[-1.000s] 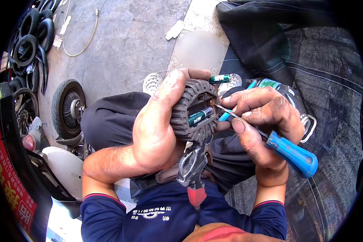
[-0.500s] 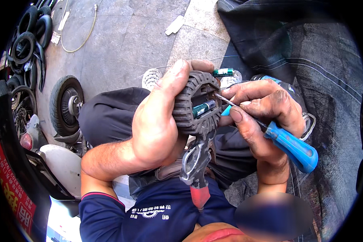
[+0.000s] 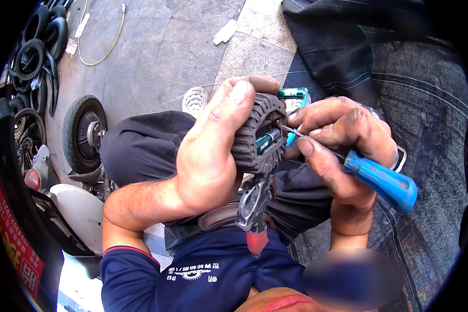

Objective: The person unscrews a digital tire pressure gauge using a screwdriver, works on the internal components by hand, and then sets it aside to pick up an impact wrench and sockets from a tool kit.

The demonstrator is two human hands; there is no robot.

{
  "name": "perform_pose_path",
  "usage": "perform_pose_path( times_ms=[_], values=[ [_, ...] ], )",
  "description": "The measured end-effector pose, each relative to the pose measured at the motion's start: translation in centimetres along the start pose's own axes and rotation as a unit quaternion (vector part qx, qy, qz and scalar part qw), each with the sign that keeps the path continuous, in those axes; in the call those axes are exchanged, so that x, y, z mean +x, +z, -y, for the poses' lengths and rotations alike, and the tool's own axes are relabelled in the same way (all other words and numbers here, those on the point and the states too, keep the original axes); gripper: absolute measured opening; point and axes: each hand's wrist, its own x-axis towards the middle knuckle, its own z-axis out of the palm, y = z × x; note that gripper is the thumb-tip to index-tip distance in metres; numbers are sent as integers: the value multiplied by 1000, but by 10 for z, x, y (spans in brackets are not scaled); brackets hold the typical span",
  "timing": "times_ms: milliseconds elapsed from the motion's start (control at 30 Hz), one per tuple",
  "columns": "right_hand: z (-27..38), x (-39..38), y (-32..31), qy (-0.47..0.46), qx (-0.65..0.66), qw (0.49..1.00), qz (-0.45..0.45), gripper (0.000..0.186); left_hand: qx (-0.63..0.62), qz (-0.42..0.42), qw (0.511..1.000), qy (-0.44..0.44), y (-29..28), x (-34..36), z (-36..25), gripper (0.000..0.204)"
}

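My left hand (image 3: 208, 156) grips a black, ribbed rubber device (image 3: 244, 132), whose handle below ends in a red piece (image 3: 256, 242). Its open compartment holds a green-and-silver battery (image 3: 266, 141). A second green battery (image 3: 291, 93) lies by my left fingertips at the top; whether they hold it I cannot tell. My right hand (image 3: 351, 135) is closed on a blue-handled screwdriver (image 3: 382, 182), its metal tip at the compartment's upper right inside. A light blue piece (image 3: 291, 139) shows behind the shaft, partly hidden.
Black tyres (image 3: 31, 60) are piled at upper left, with a hub wheel (image 3: 78, 135) and a white vehicle panel (image 3: 75, 213) below. A pale hose (image 3: 106, 54) and white scrap (image 3: 224, 31) lie on the floor. Dark cloth (image 3: 327, 41) is bunched at upper right.
Both hands, with the device and screwdriver, have shifted slightly up and to the right. The screwdriver handle is higher. The tip stays at the compartment.
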Motion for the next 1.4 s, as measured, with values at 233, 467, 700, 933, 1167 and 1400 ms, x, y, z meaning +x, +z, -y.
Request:
perform_pose_path(
  times_ms=[233,467,700,933,1167,1400],
  values=[
    [8,-3,8,43,-19,998,-32,15,29,3,1000,11,-1,1,2,51],
    [7,-2,9,10,-46,998,-34,15,11,12,999,31,-1,1,1,51],
    [7,-4,-1,-17,-78,997,1,14,41,16,999,12,0,0,7,48],
    [2,2,-12,-27,-48,997,51,15,61,15,998,-16,2,-2,8,48],
    [5,-4,-1,3,-43,999,-8,15,87,11,996,20,5,0,2,48],
    [6,-3,3,-10,-64,998,1,17,24,17,999,27,0,-2,6,47]
  ],
)
